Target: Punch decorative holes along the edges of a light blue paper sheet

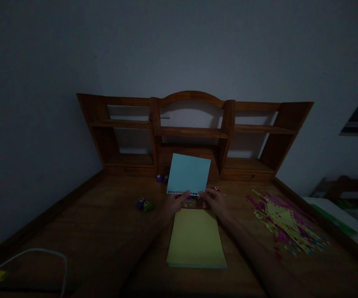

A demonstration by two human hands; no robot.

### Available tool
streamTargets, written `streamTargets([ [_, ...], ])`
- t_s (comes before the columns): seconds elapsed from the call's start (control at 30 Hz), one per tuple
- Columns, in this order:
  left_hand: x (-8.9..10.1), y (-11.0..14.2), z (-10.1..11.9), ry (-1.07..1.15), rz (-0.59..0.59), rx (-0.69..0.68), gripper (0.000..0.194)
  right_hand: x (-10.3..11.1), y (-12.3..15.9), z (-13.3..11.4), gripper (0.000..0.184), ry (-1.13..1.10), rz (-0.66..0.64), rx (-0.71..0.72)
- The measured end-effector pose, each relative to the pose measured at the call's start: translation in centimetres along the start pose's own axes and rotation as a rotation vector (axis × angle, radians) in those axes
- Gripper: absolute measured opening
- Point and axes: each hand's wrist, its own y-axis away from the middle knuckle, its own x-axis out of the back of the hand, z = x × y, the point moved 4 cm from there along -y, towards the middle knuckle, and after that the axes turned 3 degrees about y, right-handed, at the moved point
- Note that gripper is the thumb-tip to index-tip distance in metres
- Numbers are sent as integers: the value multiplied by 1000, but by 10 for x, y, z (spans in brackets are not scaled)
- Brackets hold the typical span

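A light blue sheet of paper [189,174] is tilted up above the desk, with a row of small dark cut-out shapes along its lower edge. My left hand [174,205] grips that edge near its middle, thumb on the front. Farther right, my right hand [214,200] pinches the same edge. Something purple shows dimly between the hands, under the paper; its kind is hard to make out. Tiny coloured paper bits [191,203] lie below it. Closer to me rests a stack of yellow paper [197,236] with a blue layer at the bottom.
Small round-topped purple and green objects [147,205] stand left of my hands. More purple ones [159,178] are behind the sheet, and a red one [216,188] sits by my right hand. Pink and yellow punched strips [281,219] are heaped at right. A wooden shelf [194,132] backs the desk.
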Motion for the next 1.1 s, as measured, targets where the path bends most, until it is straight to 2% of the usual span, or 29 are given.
streamTargets([
  [0.3,5,-1,6,41,59,-44,42,6,0,-6,38,45,72,41],
  [0.67,18,-8,-1,79,138,-16,46,12,-2,-1,38,76,115,75],
  [1.1,21,-7,-1,137,117,-104,49,11,-2,0,38,35,118,59],
])
